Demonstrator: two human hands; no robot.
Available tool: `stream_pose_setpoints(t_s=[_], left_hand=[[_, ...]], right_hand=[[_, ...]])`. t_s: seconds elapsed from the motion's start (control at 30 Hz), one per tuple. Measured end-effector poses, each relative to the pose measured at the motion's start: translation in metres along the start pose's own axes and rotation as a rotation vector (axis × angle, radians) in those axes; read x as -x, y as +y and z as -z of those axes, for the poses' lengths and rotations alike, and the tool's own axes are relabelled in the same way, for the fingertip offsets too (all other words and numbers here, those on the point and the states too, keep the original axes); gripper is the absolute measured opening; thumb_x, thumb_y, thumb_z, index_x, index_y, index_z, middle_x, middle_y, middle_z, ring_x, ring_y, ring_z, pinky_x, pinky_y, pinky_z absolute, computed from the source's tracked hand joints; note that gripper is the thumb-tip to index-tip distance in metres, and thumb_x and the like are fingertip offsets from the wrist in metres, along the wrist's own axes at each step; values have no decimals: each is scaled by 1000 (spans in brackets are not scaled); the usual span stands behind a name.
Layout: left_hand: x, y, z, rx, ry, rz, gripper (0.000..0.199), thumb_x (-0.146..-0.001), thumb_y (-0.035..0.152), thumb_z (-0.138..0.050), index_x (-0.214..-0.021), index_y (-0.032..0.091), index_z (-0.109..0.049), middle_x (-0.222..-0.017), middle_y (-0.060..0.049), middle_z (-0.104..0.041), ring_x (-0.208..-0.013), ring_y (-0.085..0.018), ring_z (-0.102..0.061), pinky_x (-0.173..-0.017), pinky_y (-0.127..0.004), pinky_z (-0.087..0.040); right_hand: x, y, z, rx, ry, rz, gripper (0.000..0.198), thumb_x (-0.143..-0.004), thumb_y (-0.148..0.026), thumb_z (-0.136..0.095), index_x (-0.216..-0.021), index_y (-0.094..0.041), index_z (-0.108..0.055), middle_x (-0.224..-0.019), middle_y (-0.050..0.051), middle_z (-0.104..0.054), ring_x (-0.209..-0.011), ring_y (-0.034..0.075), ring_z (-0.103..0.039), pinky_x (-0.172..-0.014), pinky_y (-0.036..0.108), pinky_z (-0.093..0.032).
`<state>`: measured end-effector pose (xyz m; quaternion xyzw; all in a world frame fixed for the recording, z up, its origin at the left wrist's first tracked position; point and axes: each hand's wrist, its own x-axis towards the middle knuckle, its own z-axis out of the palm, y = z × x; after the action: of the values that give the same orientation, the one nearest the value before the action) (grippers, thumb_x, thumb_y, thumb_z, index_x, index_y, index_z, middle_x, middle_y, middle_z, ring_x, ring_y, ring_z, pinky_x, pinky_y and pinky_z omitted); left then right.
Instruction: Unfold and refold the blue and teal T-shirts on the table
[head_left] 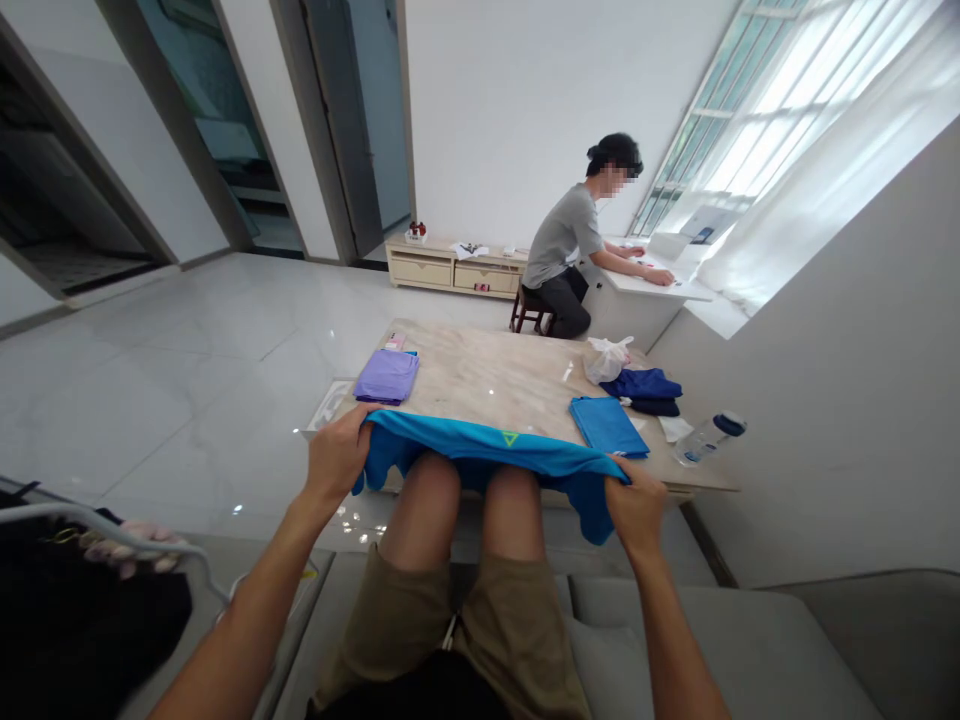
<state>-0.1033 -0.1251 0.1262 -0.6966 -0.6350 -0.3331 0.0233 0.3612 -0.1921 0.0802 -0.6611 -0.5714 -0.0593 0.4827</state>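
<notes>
A bright blue garment [465,438] with a small green triangle mark is stretched between my hands, above my knees and along the near edge of the low table. My left hand [339,455] is closed on its left end. At the opposite end, my right hand [637,508] grips the other corner. Loose cloth hangs down below both hands. Just beyond my left hand lies a folded purple garment [386,376]. A folded blue garment [609,427] rests on the table beyond the right end of the cloth.
The low marble table [487,370] carries a white plastic bag [607,358], dark blue clothes [643,385] and a clear bottle [709,440] at its right. A person [566,245] sits at a white desk behind it. Beside my left arm is a white hanger [112,525].
</notes>
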Motion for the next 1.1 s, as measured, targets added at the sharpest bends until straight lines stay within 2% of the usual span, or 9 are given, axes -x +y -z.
stream_pose_setpoints(t_s=[0.17,0.3,0.4,0.5,0.6,0.7,0.83,0.97,1.1], left_hand=[[-3,-28,-4,-130,157,-157,40,-110,37,-45,-112,20,-81,-74,-7,-75,-61,-20,-66,-59,-28,-35],[-24,-54,-30,-178,124,-228,41,-111,37,-44,-106,20,-81,-66,-5,-69,-57,-19,-62,-57,-30,-29],[-90,-59,-66,-250,-19,-151,41,-112,40,-44,-112,20,-80,-72,-7,-72,-64,-22,-66,-60,-30,-32],[-179,-50,-124,-289,-185,-51,39,-111,40,-44,-122,21,-77,-95,-11,-79,-86,-29,-72,-71,-32,-44],[-225,-35,-199,-251,-213,-8,43,-108,35,-48,-141,15,-68,-135,-20,-73,-121,-36,-69,-97,-42,-52],[-196,-20,-268,-130,-223,-6,53,-111,32,-40,-156,10,-55,-155,-24,-62,-144,-37,-58,-120,-51,-45],[-114,-10,-323,-41,-425,-89,63,-114,44,-36,-169,13,-41,-178,-18,-39,-165,-33,-36,-137,-54,-23],[-61,-20,-336,-117,-518,-32,70,-114,47,-33,-172,9,-36,-181,-19,-29,-170,-36,-25,-138,-62,-15],[-29,-36,-321,-234,-538,-15,71,-113,50,-32,-171,8,-40,-180,-23,-29,-168,-42,-27,-134,-70,-21]], right_hand=[[-25,-1,33,131,104,186,28,-96,-31,-61,-85,-19,-83,-75,6,-78,-62,17,-67,-67,26,-47],[-59,17,17,145,14,258,26,-99,-30,-65,-80,-20,-78,-70,2,-73,-61,15,-64,-64,26,-42],[-124,49,-39,147,-107,251,31,-101,-36,-60,-80,-21,-77,-73,4,-73,-66,18,-64,-66,28,-43],[-202,80,-123,294,-231,174,39,-103,-44,-55,-81,-19,-76,-83,10,-73,-81,24,-64,-75,32,-47],[-228,98,-208,461,-272,110,42,-106,-43,-54,-117,-11,-78,-119,22,-73,-113,33,-62,-96,43,-49],[-181,101,-266,447,-352,78,53,-109,-38,-47,-151,-7,-60,-150,26,-60,-139,37,-53,-116,52,-43],[-83,98,-292,424,-553,16,64,-114,-46,-34,-166,-10,-46,-174,23,-39,-163,36,-32,-130,56,-32],[-19,110,-286,446,-672,-44,69,-115,-46,-28,-173,-9,-34,-181,20,-26,-169,34,-20,-134,55,-25],[22,125,-264,518,-681,-114,72,-115,-49,-28,-172,-6,-36,-178,23,-32,-167,36,-26,-134,56,-25]])
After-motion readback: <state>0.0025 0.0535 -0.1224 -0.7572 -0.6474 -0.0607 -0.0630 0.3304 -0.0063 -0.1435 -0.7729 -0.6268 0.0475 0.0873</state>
